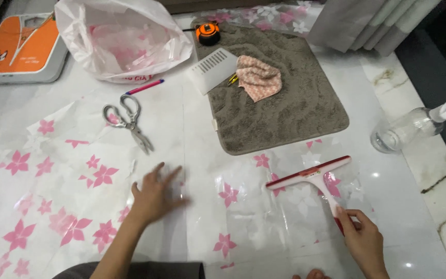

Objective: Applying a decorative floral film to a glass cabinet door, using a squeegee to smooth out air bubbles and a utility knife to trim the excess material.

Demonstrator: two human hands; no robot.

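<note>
**2 hands on flowered film**

The right hand (361,238) has its fingers clamped on the handle of a red-and-white squeegee (312,178), its blade lying on the clear pink-flowered film (68,206). The left hand (156,194) presses flat on the film, fingers spread apart. Scissors (128,121) lie beyond. The film covers a pale marble floor (414,186), beside a brown mat (280,111).

I see a glossy white marble floor (388,170), veined brown and gold along its right side, with small bright glints of overhead light. A grey-brown pile mat (285,108) lies flat near top centre. Grey pleated curtain (372,20) folds hang at upper right. Beyond the marble's right edge the surface goes dark; I can't make out detail.
</note>
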